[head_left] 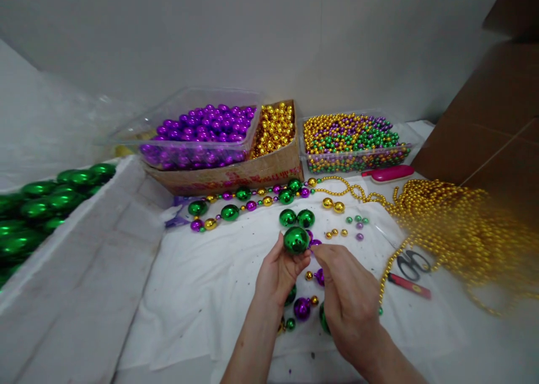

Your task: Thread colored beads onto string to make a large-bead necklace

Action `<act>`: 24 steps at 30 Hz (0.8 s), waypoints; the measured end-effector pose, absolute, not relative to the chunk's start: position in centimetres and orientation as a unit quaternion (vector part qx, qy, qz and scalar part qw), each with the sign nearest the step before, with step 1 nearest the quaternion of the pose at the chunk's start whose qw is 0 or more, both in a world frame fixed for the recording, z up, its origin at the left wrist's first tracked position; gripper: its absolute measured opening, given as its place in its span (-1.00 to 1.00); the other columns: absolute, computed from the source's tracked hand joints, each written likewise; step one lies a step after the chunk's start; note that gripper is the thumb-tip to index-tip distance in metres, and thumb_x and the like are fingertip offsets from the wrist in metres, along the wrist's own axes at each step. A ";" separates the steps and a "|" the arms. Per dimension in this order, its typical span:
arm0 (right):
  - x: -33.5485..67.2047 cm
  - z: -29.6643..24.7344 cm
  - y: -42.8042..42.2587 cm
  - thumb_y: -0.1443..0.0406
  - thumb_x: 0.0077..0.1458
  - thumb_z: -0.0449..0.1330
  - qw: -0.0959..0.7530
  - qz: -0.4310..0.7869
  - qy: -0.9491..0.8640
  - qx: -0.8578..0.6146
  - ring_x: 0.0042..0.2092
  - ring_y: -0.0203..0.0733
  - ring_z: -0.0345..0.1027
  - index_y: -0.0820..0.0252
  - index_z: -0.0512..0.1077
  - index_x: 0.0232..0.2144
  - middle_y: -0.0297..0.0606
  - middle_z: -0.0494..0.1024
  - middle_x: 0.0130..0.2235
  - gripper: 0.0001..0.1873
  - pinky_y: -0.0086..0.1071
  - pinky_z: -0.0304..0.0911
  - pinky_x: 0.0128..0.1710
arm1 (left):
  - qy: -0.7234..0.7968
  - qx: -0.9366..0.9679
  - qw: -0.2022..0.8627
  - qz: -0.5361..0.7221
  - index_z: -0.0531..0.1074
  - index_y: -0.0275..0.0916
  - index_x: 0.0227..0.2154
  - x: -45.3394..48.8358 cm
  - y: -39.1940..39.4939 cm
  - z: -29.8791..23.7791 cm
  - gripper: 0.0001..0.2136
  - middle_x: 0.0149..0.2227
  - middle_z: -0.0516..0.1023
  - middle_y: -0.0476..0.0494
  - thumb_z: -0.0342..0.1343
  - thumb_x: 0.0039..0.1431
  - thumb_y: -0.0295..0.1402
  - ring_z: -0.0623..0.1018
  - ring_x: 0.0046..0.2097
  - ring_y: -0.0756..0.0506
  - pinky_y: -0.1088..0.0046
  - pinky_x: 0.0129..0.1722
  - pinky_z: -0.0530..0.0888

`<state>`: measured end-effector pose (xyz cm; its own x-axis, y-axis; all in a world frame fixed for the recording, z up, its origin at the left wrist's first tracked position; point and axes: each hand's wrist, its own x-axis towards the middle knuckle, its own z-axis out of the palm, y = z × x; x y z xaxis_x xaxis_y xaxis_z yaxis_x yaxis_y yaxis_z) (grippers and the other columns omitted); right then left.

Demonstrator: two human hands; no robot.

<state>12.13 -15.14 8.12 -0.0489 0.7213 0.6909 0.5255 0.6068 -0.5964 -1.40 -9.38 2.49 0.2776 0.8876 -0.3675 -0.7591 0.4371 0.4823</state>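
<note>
My left hand (280, 272) is closed around a large shiny green ball (296, 240), thumb and fingers on its lower side. At the ball's right side, my right hand (347, 286) is pinched; whatever lies between its fingertips is too small to make out. Two more green balls (288, 218) rest on the white cloth just beyond. Under and between the hands lie a purple ball (302, 309), a small gold bead (314, 300) and a small green bead (290, 324), with other balls partly hidden by my hands and wrists.
Behind are a bin of purple balls (206, 128), a cardboard box of gold beads (275, 127) and a bin of mixed beads (353, 140). A strung necklace (251, 205) crosses the cloth (202, 283). Gold chains (446, 227), scissors (414, 265) and a red lighter (410, 286) lie right; green balls (37, 210) left.
</note>
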 end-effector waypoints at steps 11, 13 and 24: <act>10.5 8.0 -14.5 0.54 0.18 -0.07 0.538 0.097 -0.722 -0.424 -0.19 -0.11 0.36 0.36 0.38 -0.17 -0.04 0.49 -0.31 -0.74 -0.24 0.33 -0.26 | 0.298 0.085 0.777 0.548 0.45 -0.41 -0.30 -2.4 -9.8 2.4 -0.69 -0.37 0.60 -0.26 -0.10 0.29 -0.27 0.60 -0.44 -0.08 0.44 -0.43 0.57; 10.4 8.0 -14.5 0.54 0.18 -0.08 0.539 0.097 -0.722 -0.423 -0.20 -0.11 0.36 0.35 0.38 -0.20 -0.05 0.48 -0.34 -0.74 -0.24 0.34 -0.26 | 0.301 0.082 0.775 0.550 0.45 -0.41 -0.31 -2.5 -9.8 2.4 -0.69 -0.37 0.60 -0.25 -0.12 0.29 -0.28 0.60 -0.43 -0.08 0.44 -0.42 0.58; 10.3 8.5 -15.2 0.56 0.13 -0.02 0.539 0.086 -0.721 -0.427 -0.22 -0.11 0.39 0.36 0.37 -0.13 -0.04 0.52 -0.28 -0.72 -0.26 0.35 -0.30 | 0.311 0.092 0.764 0.558 0.43 -0.40 -0.25 -3.2 -10.2 3.1 -0.70 -0.35 0.61 -0.29 -0.12 0.30 -0.28 0.60 -0.43 -0.09 0.43 -0.42 0.57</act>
<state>10.27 -15.16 8.50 -0.0540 0.7083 0.7038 0.5223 0.6207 -0.5847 -3.25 -10.20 3.13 0.1848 0.9099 -0.3715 -0.7950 0.3606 0.4877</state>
